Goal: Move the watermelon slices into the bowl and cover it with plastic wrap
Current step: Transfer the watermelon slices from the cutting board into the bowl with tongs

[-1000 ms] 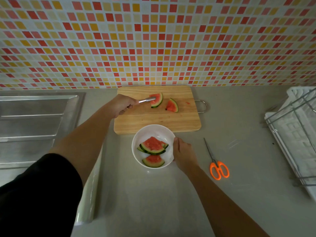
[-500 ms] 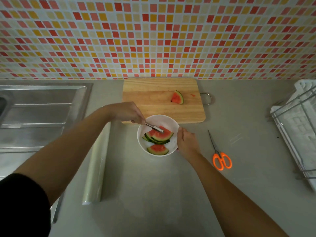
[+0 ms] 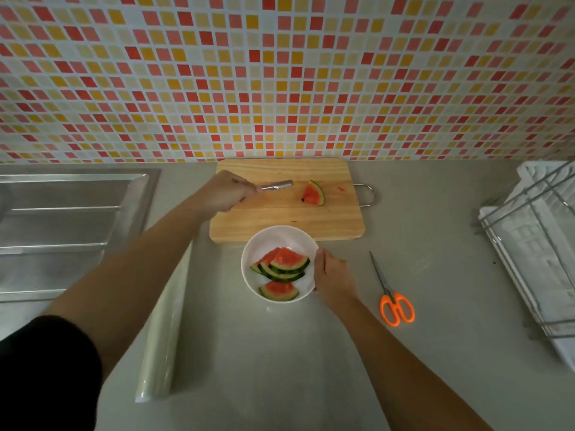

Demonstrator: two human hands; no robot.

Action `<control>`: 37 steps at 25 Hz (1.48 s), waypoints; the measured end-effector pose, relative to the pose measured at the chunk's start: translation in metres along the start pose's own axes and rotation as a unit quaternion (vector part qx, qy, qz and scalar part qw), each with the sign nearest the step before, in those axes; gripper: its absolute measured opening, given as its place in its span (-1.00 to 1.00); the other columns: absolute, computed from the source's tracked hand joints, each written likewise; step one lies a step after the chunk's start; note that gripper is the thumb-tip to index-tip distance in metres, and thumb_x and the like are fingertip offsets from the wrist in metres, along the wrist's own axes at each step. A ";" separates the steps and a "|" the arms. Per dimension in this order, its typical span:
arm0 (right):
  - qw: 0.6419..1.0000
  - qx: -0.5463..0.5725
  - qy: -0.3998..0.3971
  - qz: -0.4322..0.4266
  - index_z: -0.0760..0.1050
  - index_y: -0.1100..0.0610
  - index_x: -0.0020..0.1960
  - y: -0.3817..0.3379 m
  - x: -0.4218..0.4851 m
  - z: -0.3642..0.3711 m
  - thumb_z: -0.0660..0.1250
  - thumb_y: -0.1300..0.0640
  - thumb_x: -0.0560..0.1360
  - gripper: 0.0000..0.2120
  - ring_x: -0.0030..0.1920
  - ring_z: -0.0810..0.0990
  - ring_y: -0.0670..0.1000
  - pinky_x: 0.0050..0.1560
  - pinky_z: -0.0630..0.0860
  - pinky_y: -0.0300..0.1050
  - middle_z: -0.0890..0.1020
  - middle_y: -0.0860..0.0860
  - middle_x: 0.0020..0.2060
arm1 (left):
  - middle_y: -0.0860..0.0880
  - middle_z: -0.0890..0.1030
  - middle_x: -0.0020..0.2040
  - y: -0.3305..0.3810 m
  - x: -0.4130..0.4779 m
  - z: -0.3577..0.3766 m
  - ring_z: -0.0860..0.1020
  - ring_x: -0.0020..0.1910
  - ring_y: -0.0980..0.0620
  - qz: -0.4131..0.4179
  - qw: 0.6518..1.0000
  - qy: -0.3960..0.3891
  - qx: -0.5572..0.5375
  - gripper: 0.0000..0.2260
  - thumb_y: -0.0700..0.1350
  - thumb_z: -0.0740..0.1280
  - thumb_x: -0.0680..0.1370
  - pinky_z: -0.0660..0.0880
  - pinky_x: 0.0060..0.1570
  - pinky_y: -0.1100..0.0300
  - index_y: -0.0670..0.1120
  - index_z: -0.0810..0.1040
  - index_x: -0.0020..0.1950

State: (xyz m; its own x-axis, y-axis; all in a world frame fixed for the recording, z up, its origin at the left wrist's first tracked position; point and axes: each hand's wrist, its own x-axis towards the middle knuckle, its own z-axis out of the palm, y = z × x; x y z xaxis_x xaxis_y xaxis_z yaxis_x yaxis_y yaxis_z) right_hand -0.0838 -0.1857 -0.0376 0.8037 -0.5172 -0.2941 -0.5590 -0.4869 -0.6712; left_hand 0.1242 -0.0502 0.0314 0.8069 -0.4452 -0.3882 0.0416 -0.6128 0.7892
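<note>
I read no text, label, brand or number anywhere in my view. The roll of plastic wrap [image 3: 163, 334], the scissors [image 3: 389, 292], the bowl [image 3: 264, 241] and the cutting board [image 3: 280, 219] show me plain, unmarked surfaces.

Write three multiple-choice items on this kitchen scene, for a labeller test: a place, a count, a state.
1. Where does the plastic wrap roll lie?
A. left of the bowl
B. right of the bowl
C. inside the bowl
2. How many watermelon slices lie on the cutting board?
A. none
B. three
C. one
3. The tongs are:
A. clamping a slice
B. empty, gripped by the left hand
C. lying in the bowl
Answers: 1 A, it lies on the bowl's left; 2 C, one slice lies there; 3 B, their tips are bare.
</note>
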 end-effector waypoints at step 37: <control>0.999 -0.026 0.013 -0.030 0.46 0.27 -0.02 0.002 0.005 -0.002 -0.03 0.09 0.63 -0.64 -0.16 0.60 0.28 -0.15 0.51 0.06 0.64 0.28 -0.18 | 0.04 0.29 -0.45 -0.012 0.059 0.030 0.15 -0.61 0.16 -0.147 0.983 -0.087 -0.069 -0.78 -0.01 0.38 0.50 0.08 -0.66 0.35 -0.14 0.66 -0.02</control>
State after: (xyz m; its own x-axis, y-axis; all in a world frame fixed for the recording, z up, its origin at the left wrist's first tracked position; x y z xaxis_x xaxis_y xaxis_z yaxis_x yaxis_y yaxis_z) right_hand -0.0817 -0.1903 -0.0393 0.8312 -0.5032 -0.2366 -0.5200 -0.5530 -0.6510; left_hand 0.1534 -0.0892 -0.0153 0.6360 -0.3749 -0.6745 0.3458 -0.6430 0.6834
